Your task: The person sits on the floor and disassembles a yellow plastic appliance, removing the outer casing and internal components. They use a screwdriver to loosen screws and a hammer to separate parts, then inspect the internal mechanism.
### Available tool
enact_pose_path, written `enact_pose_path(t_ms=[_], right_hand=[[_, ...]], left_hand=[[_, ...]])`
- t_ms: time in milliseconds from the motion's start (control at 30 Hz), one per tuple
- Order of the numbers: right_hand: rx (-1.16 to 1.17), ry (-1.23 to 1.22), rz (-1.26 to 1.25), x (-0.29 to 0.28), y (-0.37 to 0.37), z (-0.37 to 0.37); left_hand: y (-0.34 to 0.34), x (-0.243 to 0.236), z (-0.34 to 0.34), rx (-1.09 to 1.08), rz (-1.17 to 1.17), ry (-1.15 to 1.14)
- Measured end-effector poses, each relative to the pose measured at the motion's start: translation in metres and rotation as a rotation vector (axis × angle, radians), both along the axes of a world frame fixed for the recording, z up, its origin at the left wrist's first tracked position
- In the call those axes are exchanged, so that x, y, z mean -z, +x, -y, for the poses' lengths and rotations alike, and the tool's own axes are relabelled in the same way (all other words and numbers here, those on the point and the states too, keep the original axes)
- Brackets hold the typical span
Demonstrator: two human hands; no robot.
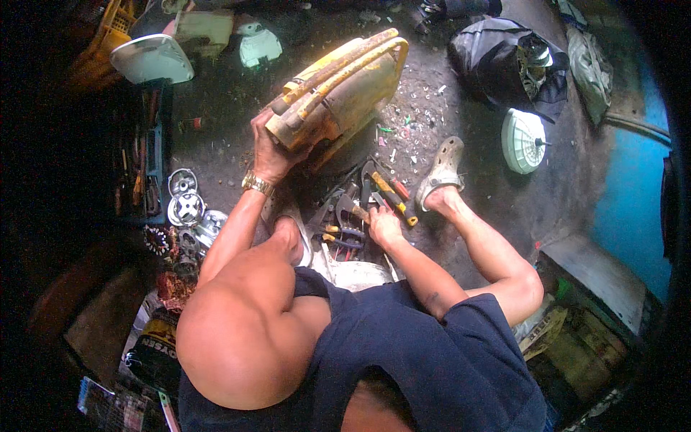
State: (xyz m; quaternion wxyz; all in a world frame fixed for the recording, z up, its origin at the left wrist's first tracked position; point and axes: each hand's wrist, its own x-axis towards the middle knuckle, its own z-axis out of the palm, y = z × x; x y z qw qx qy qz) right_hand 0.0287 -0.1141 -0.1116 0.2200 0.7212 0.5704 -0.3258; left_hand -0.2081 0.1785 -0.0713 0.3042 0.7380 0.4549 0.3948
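Nearest the camera are the person's bare left knee (234, 353) and a navy garment (345, 338). Beside the knee, at lower left, a black-and-yellow item (155, 338) bears pale printed capitals on its dark band; at lower right, a yellowish flattened package (545, 333) shows dark block lettering.

Beyond the left foot, the left hand (273, 153) is closed around the near-left end of a worn yellow stool-like piece (356, 93), made of a thick panel with bent metal tubes along one side. Its long axis slants from that hand up toward the upper right: the cut tube ends face the person's left, and the rounded bends point away to the right. A gold-coloured wristwatch (258, 184) circles the left wrist.

The right hand (385, 227) is low among hand tools between the feet, its fingers touching the tan handle (359, 214) of a metal-headed tool; whether they are gripping it cannot be told. Just beyond lies a tool with yellow-and-black handles (392, 193). Silvery metal castings (188, 209) sit left of the left forearm, and a pale ribbed disc (523, 140) stands beyond the clog (440, 173) on the right foot.
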Motion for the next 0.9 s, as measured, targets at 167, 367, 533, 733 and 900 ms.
enact_pose_path(t_ms=[167, 367, 533, 733, 900], right_hand=[[0.05, -0.139, 0.041, -0.007, 0.003, -0.018], [0.053, -0.087, 0.035, 0.0, 0.006, -0.011], [0.07, -0.12, 0.018, -0.015, 0.009, -0.019], [0.042, -0.058, 0.023, -0.014, 0.008, -0.018], [-0.026, -0.212, 0.064, -0.011, 0.011, -0.025]], left_hand=[[-0.016, 0.015, -0.008, 0.022, 0.067, -0.037], [-0.018, -0.003, 0.021, 0.014, -0.003, -0.052], [-0.035, -0.007, 0.014, 0.05, 0.034, -0.058], [-0.046, 0.027, 0.039, 0.082, 0.116, 0.069], [-0.059, 0.055, 0.064, 0.081, 0.055, 0.136]])
